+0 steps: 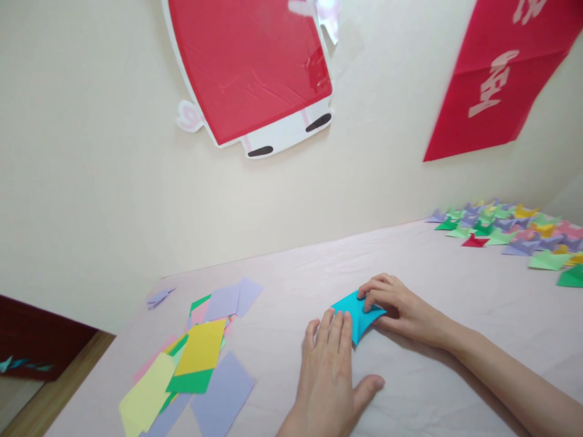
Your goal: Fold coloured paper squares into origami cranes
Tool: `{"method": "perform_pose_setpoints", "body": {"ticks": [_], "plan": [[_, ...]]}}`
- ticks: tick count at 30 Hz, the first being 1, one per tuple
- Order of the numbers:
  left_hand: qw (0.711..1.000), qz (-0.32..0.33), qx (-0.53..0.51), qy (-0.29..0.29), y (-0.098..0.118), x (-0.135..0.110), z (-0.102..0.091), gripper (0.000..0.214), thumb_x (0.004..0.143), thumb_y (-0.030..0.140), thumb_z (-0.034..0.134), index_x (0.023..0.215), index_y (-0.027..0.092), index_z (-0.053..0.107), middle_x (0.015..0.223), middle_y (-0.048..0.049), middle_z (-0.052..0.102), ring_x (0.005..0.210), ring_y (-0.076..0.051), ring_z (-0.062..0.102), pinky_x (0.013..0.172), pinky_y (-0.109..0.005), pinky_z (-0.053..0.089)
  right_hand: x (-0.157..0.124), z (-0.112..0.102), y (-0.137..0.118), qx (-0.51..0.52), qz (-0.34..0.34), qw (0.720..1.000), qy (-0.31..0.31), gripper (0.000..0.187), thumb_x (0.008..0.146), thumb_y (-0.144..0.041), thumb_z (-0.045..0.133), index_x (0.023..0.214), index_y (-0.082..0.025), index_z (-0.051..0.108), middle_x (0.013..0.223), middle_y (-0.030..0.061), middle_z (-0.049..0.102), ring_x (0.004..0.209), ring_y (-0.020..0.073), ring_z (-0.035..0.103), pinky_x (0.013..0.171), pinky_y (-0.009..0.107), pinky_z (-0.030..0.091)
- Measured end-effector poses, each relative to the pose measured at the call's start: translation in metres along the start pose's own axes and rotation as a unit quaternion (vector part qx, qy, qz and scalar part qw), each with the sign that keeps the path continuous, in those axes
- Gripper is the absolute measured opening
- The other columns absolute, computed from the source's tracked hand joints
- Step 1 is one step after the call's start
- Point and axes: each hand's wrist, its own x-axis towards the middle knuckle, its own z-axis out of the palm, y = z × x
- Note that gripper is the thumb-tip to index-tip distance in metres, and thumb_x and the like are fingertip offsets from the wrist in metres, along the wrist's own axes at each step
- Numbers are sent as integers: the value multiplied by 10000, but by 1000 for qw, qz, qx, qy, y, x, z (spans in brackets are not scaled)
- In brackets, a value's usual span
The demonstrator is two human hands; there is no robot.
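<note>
A folded piece of bright blue paper (354, 312) lies on the pale pink table (455, 291) in front of me. My left hand (328, 370) lies flat with its fingers stretched out, the fingertips pressing on the near left edge of the blue paper. My right hand (396, 305) comes in from the right, its fingers curled down onto the far right part of the same paper, pressing it against the table.
A loose heap of flat coloured paper sheets (195, 358) lies at the left. Several folded paper shapes (510, 233) are spread at the far right. A small purple folded piece (158, 297) sits near the wall. Red posters hang on the wall.
</note>
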Motion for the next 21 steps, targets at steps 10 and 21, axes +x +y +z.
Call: {"method": "perform_pose_setpoints", "body": {"ticks": [10, 21], "plan": [[999, -31, 9, 19, 5, -2, 1, 720, 897, 547, 564, 1506, 251, 319, 1418, -151, 489, 1307, -340, 440, 1035, -545, 404, 21, 21, -5, -12, 116, 991, 71, 159, 883, -346, 579, 776, -229, 588, 827, 32, 658, 828, 232, 540, 787, 394, 419], [996, 2, 2, -85, 0, 5, -4, 764, 949, 594, 397, 1535, 143, 209, 1609, -51, 117, 1486, -284, 140, 1162, -562, 284, 30, 28, -7, -75, 140, 985, 65, 150, 825, -309, 652, 717, -217, 604, 776, 28, 658, 817, 234, 544, 758, 367, 385]]}}
